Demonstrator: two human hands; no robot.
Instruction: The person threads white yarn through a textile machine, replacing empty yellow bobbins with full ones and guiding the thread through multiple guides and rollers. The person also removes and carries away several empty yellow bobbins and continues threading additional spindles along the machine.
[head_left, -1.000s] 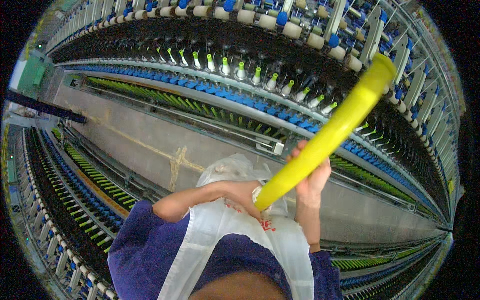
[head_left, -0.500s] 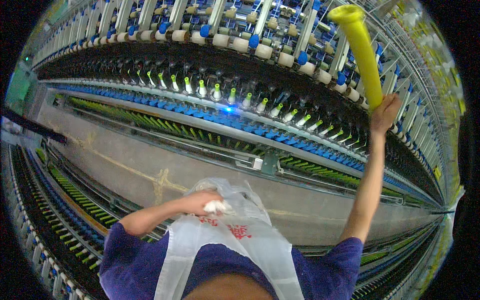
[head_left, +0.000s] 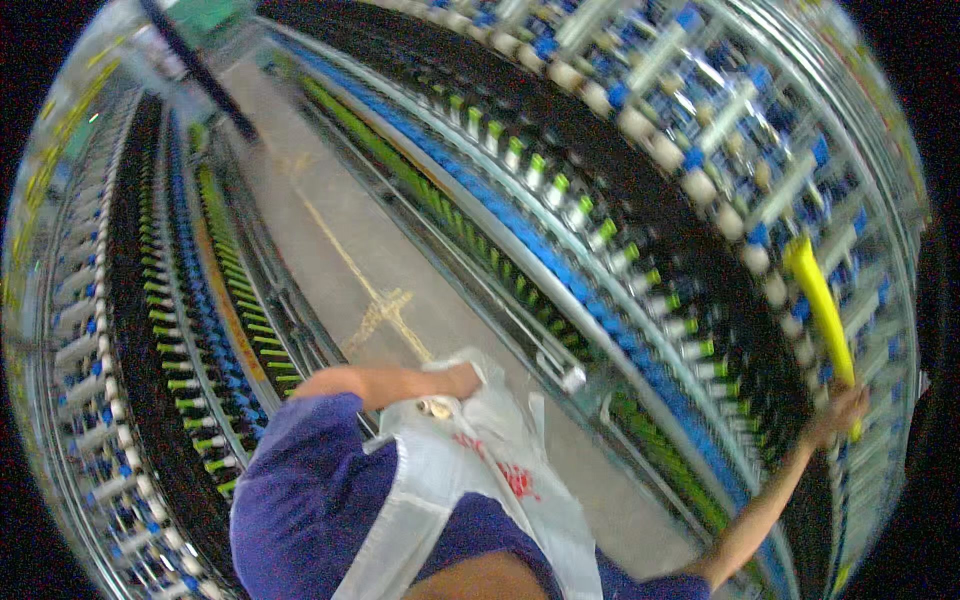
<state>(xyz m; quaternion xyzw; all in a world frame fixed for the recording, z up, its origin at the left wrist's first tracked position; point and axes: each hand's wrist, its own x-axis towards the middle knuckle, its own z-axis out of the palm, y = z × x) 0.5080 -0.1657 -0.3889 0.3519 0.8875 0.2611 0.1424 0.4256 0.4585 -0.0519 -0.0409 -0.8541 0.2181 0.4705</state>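
My right hand [head_left: 838, 412] is stretched far out to the right and grips a long yellow tube [head_left: 820, 305] by its lower end. The tube points up against the spinning machine's upper rows of white and blue spindles [head_left: 700, 150]. My left hand [head_left: 462, 380] is bent in front of my chest and clutches the top of a white plastic bag [head_left: 470, 450] that hangs down my front. My sleeves are dark blue.
Long spinning frames with rows of green-tipped bobbins [head_left: 560, 200] run on the right and on the left [head_left: 170, 330]. Between them lies a narrow grey floor aisle [head_left: 350, 250] with a yellow line. A metal rail [head_left: 560, 370] runs along the right machine's foot.
My head has turned left, so the aisle now runs away lengthwise. My right arm with the yellow tube has swung out and lower to the right. The left hand stays on the bag.
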